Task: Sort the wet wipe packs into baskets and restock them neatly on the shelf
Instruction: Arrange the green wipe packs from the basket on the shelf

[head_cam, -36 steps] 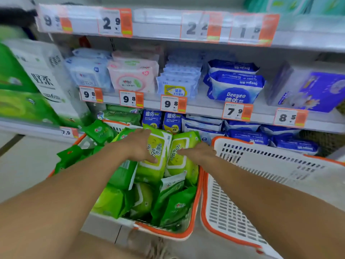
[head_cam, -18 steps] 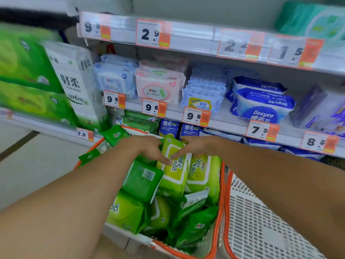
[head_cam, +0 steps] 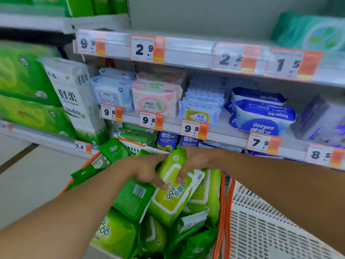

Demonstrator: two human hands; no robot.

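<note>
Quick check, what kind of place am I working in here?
Most likely a supermarket aisle: tiered shelves with price tags along their edges, packaged wet wipes on display, and orange-rimmed shopping baskets of stock.

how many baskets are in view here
2. The basket full of green wipe packs sits under both hands, and the white basket stands right beside it on the right, showing no packs inside. Others may lie out of frame.

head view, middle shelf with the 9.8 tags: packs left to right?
Light blue pack → pink pack → pale blue stack → dark blue Deeyeo packs → purple pack.
</note>
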